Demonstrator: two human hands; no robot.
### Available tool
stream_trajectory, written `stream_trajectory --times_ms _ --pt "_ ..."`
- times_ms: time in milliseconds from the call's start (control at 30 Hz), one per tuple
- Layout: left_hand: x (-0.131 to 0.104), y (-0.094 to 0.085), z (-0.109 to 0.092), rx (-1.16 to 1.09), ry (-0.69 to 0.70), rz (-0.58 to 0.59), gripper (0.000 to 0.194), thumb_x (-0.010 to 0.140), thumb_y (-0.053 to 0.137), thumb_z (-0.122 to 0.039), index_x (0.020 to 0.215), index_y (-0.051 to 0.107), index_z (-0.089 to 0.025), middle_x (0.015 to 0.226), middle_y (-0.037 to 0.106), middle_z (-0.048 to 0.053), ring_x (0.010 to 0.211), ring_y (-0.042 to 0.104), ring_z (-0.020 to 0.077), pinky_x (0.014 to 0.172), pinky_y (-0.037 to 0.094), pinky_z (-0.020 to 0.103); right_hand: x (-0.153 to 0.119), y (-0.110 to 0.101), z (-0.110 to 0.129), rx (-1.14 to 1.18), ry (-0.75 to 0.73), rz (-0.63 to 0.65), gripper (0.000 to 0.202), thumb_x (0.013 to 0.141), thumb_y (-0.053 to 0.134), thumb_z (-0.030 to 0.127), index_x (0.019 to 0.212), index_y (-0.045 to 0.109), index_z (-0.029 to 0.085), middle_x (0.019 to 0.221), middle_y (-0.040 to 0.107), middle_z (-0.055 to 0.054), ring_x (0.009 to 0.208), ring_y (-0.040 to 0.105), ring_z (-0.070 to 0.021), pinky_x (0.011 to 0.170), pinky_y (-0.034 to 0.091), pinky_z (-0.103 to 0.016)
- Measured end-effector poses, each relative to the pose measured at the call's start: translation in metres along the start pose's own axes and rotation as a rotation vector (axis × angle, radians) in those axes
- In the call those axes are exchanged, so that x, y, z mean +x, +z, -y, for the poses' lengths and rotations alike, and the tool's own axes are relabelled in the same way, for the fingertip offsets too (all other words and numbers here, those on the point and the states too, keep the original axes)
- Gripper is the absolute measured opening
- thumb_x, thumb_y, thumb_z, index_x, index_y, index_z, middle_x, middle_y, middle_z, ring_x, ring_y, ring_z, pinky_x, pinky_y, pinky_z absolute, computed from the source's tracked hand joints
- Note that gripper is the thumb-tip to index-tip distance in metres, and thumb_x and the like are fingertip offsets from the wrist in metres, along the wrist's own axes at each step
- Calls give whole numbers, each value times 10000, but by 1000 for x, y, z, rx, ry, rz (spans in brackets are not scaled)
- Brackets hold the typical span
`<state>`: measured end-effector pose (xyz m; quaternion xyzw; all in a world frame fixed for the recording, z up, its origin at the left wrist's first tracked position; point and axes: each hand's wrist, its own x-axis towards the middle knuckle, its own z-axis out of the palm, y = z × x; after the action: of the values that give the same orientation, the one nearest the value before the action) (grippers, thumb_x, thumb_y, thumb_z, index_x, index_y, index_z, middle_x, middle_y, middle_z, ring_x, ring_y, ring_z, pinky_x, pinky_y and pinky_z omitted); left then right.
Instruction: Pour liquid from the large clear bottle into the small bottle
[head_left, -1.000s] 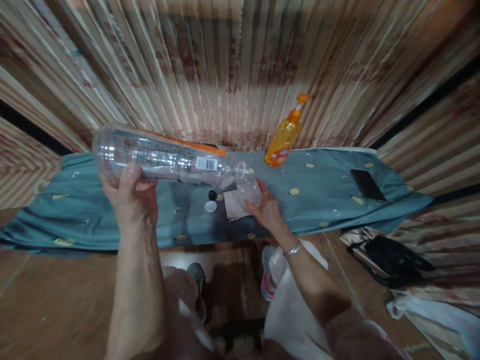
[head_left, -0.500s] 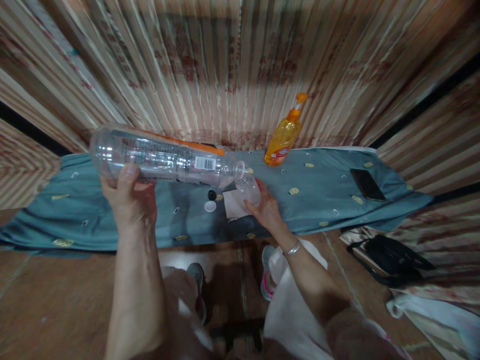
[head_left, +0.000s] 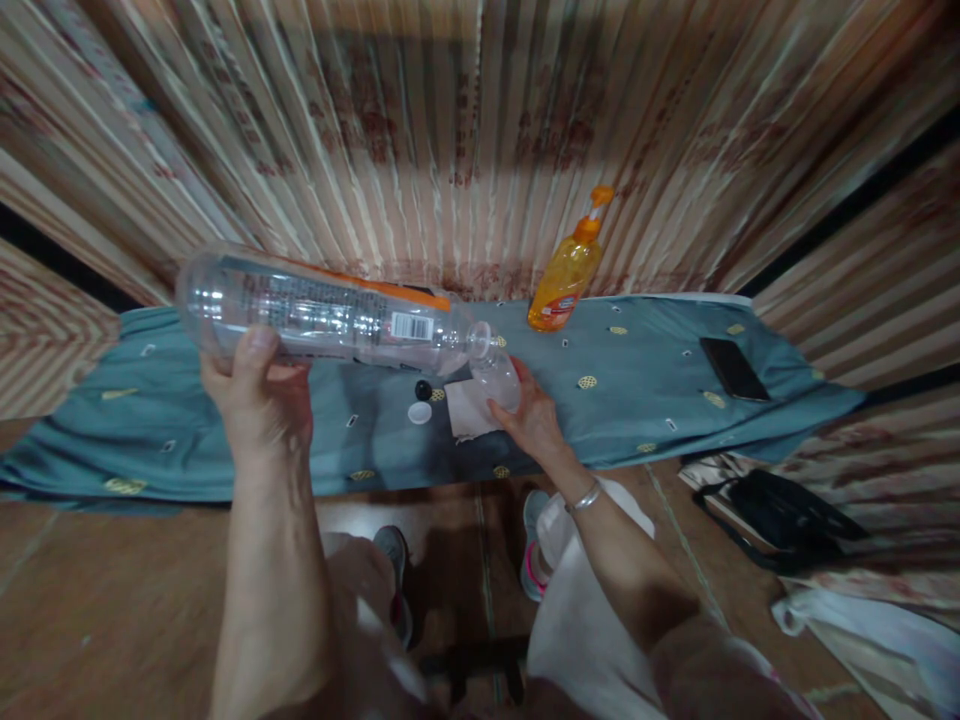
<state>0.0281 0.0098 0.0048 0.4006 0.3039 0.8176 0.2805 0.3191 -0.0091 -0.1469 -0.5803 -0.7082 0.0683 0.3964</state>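
Observation:
My left hand (head_left: pixel 262 390) grips a large clear plastic bottle (head_left: pixel 322 310) near its base. The bottle lies almost level, with an orange-edged label and barcode, its uncapped neck pointing right. In my right hand (head_left: pixel 529 410) is a small clear bottle (head_left: pixel 497 380), tilted so its mouth meets the large bottle's neck. Whether liquid passes between them I cannot tell. Below the necks, a folded pale cloth or tissue (head_left: pixel 469 410) lies on the table. Left of it sit a black cap (head_left: pixel 423 390) and a white round lid (head_left: pixel 420 413).
An orange pump bottle (head_left: pixel 564 280) of yellow liquid stands at the back of the teal-covered table (head_left: pixel 615 400). A dark phone (head_left: pixel 733 369) lies at the right. Pleated curtains (head_left: pixel 420 150) close off the back. On the floor at right is a black bag (head_left: pixel 787 515).
The large bottle's base has risen very slightly and shifted a touch left. Both hands keep their hold, and the two bottle mouths stay together.

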Motion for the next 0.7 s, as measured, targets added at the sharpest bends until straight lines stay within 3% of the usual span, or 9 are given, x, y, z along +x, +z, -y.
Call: stream_trajectory --times_ms 200,433,700 --pt "1 1 -2 -7 -10 -26 676 381 953 -452 1010 776 -276 893 734 7 920 703 248 1014 544 518 0 0 0 -16 4 8 752 885 734 390 1525 451 116 1426 684 -225 1266 708 -342 1046 608 -485" --pt "0 1 -4 8 -21 -13 595 387 956 -455 916 776 -251 908 745 29 915 703 243 1038 531 518 0 0 0 -14 5 8 754 882 718 370 1541 430 145 1425 688 -208 1272 707 -338 1048 606 -479" --pt "4 -3 0 31 10 3 800 385 945 -511 1130 763 -286 933 737 9 901 695 231 1056 524 524 0 0 0 -25 17 29 767 868 733 359 1537 438 129 1481 649 -214 1315 683 -334 1090 586 -481"
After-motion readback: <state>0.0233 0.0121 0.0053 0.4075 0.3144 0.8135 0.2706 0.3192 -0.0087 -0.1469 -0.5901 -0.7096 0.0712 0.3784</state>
